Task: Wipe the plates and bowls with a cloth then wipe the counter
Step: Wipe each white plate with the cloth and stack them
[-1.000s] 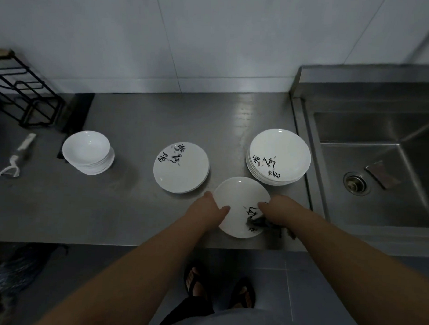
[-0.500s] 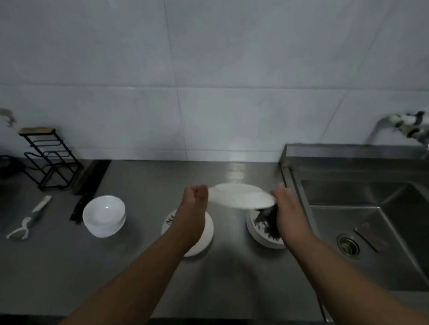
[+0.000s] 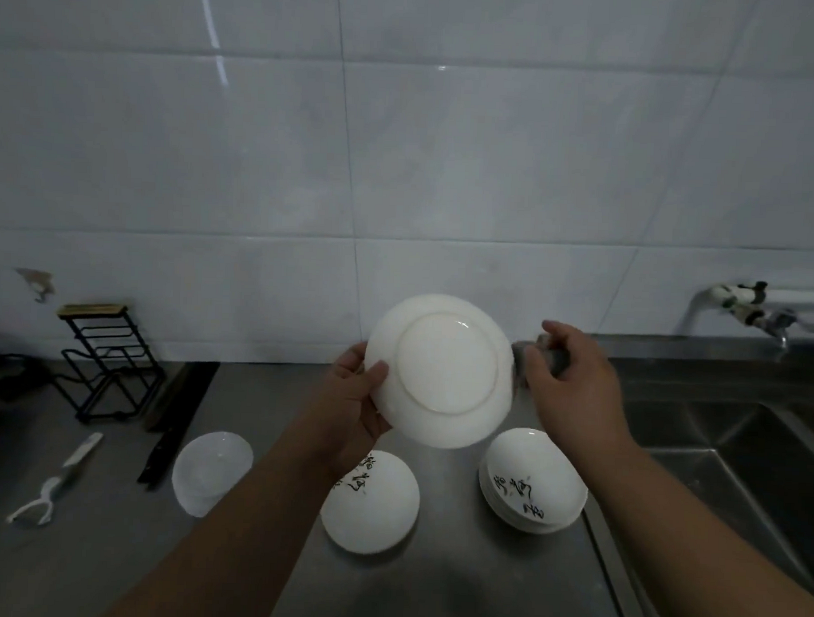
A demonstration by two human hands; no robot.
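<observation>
My left hand (image 3: pixel 353 398) grips the left rim of a white plate (image 3: pixel 444 369), held up on edge with its underside facing me. My right hand (image 3: pixel 573 383) grips a grey cloth (image 3: pixel 544 354) at the plate's right rim. Below, on the steel counter (image 3: pixel 455 587), lies a single white plate with black writing (image 3: pixel 370 505). To its right stands a stack of similar plates (image 3: pixel 533 483). A stack of white bowls (image 3: pixel 210 472) sits to the left.
A sink (image 3: pixel 732 458) lies at the right with a tap (image 3: pixel 746 306) on the tiled wall. A black wire rack (image 3: pixel 103 362) stands at the back left, a dark knife (image 3: pixel 165 447) beside it and a white peeler (image 3: pixel 53 480) further left.
The plate went from lying on the counter to being lifted and tipped up, underside toward me. The cloth hand rose with it to the right rim. My view tilted upward.
</observation>
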